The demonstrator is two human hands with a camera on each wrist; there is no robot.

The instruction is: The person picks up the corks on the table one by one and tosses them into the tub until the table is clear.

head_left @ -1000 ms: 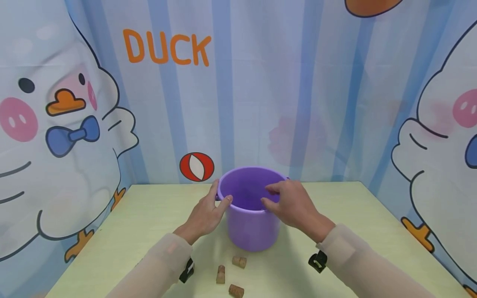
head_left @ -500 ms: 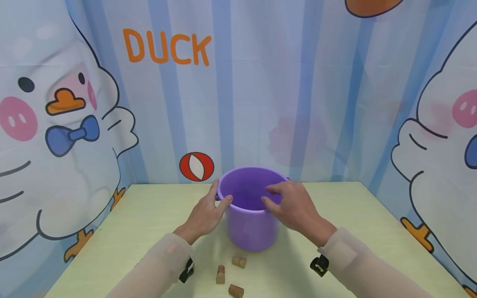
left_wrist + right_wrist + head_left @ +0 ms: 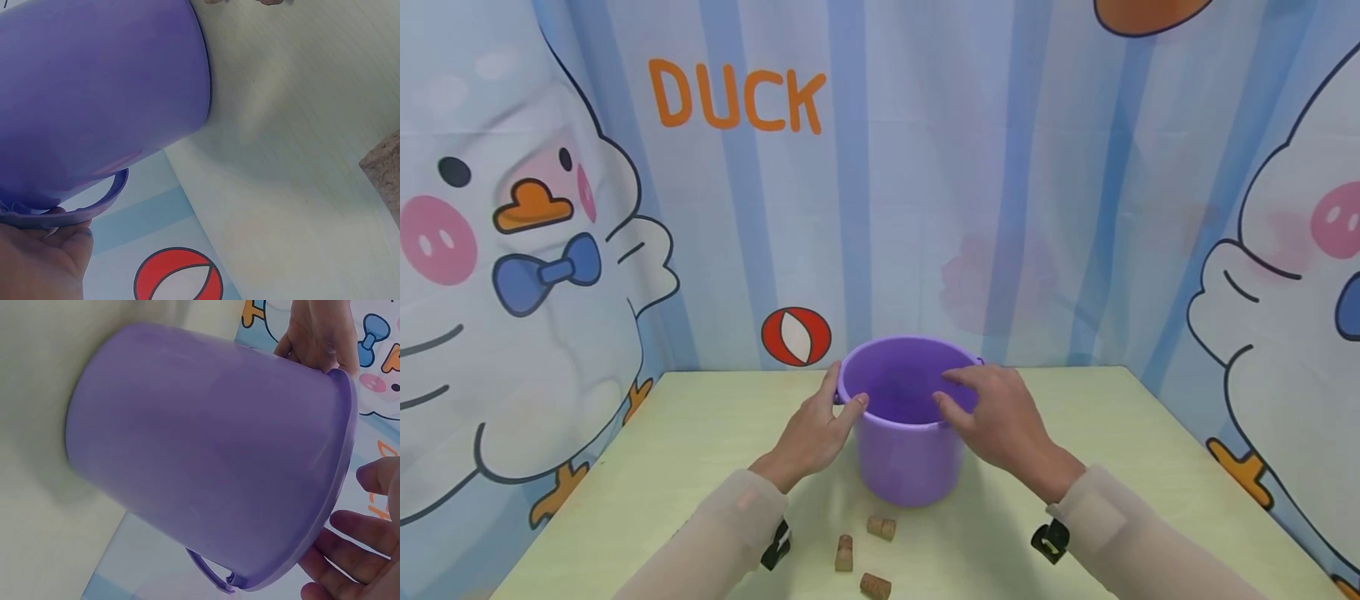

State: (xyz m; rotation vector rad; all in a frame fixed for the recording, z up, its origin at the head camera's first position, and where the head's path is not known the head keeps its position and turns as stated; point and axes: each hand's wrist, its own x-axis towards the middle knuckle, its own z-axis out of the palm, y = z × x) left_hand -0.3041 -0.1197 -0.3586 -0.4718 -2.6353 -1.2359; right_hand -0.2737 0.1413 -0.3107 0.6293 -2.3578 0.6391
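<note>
Gripping with the left hand (image 3: 812, 429) at the left side of its rim, with thumb over the lip and fingers outside by the handle (image 3: 106, 203): a purple bucket (image 3: 910, 467). Lying just right of a black wrist device (image 3: 777, 546), on the pale table (image 3: 730, 425) between bucket and camera: first a slim cork (image 3: 844, 552), lengthwise toward the far edge; next a browner cork (image 3: 876, 586), farthest of the three from that edge; then a paler cork (image 3: 881, 527), nearest the bucket. Standing upright near the far edge, about midway between the table's left and right edges: the bucket itself, with mouth up. Poised at the right side of the rim, partly over the opening: the right hand (image 3: 1000, 417), with thumb and forefinger spread well apart and nothing visible between; impossible to tell whether touching the rim. Printed on the blue-striped curtain (image 3: 910, 192), beyond the table's right edge: a large white bird (image 3: 1300, 392).
</note>
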